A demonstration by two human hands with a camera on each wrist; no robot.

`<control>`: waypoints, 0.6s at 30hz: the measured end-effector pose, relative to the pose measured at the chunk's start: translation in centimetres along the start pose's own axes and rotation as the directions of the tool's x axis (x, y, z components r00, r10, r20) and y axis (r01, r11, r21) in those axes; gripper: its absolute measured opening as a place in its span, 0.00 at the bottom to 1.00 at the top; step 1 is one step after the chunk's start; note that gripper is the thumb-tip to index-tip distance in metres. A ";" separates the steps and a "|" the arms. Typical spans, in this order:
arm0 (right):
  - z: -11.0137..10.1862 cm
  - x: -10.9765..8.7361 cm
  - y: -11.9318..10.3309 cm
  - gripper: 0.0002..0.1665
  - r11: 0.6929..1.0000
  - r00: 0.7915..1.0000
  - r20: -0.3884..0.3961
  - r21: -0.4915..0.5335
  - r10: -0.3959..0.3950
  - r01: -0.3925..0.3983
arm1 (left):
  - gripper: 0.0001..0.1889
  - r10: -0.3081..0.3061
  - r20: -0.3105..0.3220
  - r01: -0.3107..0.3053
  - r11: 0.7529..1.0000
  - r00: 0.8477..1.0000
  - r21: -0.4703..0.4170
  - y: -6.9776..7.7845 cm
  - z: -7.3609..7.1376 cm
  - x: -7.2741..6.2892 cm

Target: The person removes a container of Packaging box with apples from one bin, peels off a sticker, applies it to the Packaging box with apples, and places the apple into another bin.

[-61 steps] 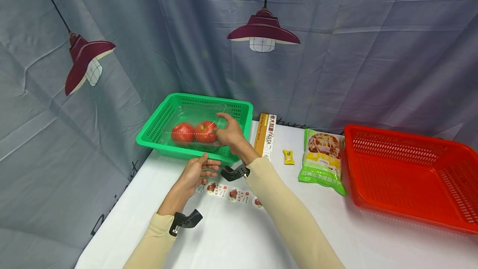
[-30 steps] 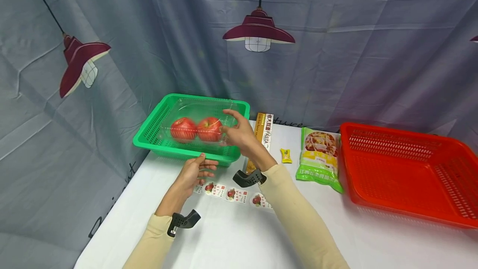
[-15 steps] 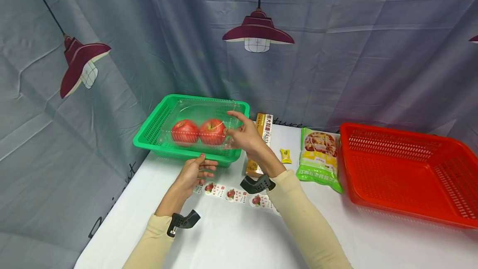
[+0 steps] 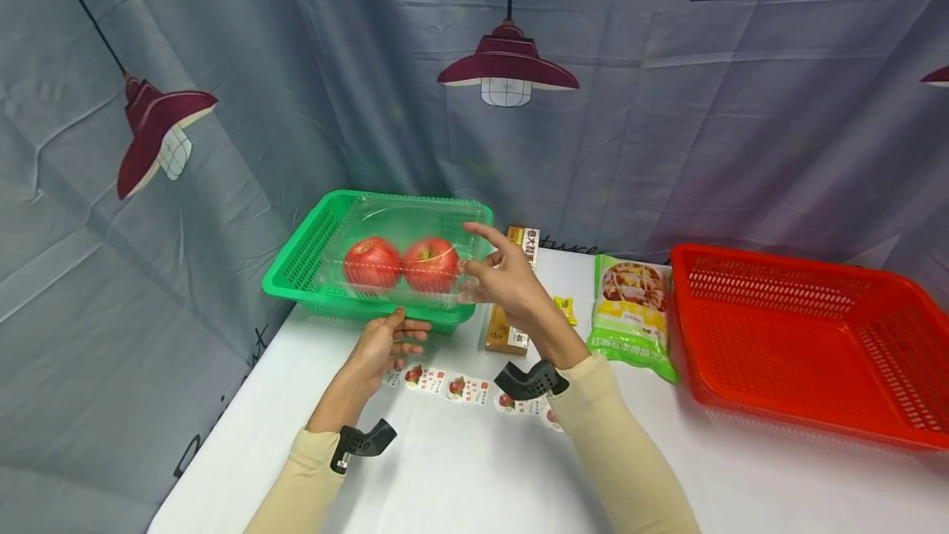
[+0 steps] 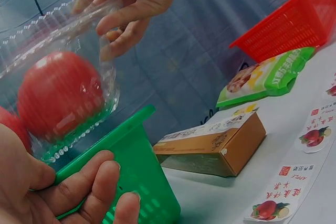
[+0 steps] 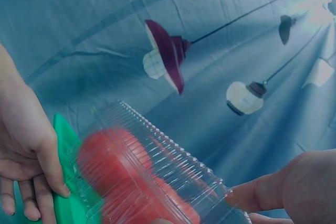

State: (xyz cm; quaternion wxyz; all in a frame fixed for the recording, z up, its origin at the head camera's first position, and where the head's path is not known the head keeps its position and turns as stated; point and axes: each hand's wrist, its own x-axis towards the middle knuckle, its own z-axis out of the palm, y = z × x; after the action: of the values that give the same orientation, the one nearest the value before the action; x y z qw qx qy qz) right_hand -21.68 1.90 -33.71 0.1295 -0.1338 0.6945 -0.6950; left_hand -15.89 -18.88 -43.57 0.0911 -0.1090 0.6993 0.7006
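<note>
My right hand [image 4: 511,278] pinches the right end of a clear plastic clamshell box [image 4: 415,217] holding two red apples [image 4: 432,264]. The box is tilted in the head view, overlapping the green basket [image 4: 296,270]. In the left wrist view, thumb and fingers close on the box's edge above an apple [image 5: 60,95]. My left hand [image 4: 378,348] is at the near rim of the basket, its thumb on the rim and its other fingers spread loosely outside. The right wrist view shows the apples [image 6: 115,158] through the ridged plastic.
A strip of apple labels [image 4: 465,389] lies in front of the basket. Right of it are a pasta box [image 4: 507,336], a small yellow packet [image 4: 565,309] and a green food bag [image 4: 630,316]. A red basket [image 4: 778,344] stands at the far right, with a grey curtain [image 4: 615,147] behind.
My right hand has drawn the box of apples to the right and slightly nearer, exposing more of the basket's left side. My left hand stays at the basket rim.
</note>
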 end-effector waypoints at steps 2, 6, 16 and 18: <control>-0.2 -0.4 -0.1 0.35 1.000 1.000 0.010 0.007 0.000 0.000 | 0.29 0.002 -0.005 -0.002 1.000 1.000 0.005 -0.1 0.0 0.0; -0.8 -1.2 -0.2 0.36 1.000 1.000 0.011 -0.003 -0.009 0.009 | 0.29 0.004 -0.013 -0.004 1.000 1.000 0.021 -0.1 0.1 0.1; -1.4 -3.1 -1.0 0.37 0.998 0.999 0.012 0.051 -0.032 0.031 | 0.27 0.006 -0.010 -0.006 0.999 1.000 0.047 -0.2 0.1 0.1; -1.5 -3.5 -1.2 0.37 0.997 1.000 0.010 0.066 -0.030 0.029 | 0.27 0.006 -0.010 -0.006 0.999 1.000 0.042 -0.3 0.1 0.0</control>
State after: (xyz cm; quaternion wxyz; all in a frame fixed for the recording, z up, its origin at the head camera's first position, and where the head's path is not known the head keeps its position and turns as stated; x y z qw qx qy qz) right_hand -19.01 4.59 -32.56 0.1272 -0.1433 0.6685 -0.7186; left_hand -15.87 -18.77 -43.83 0.0875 -0.1086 0.7146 0.6855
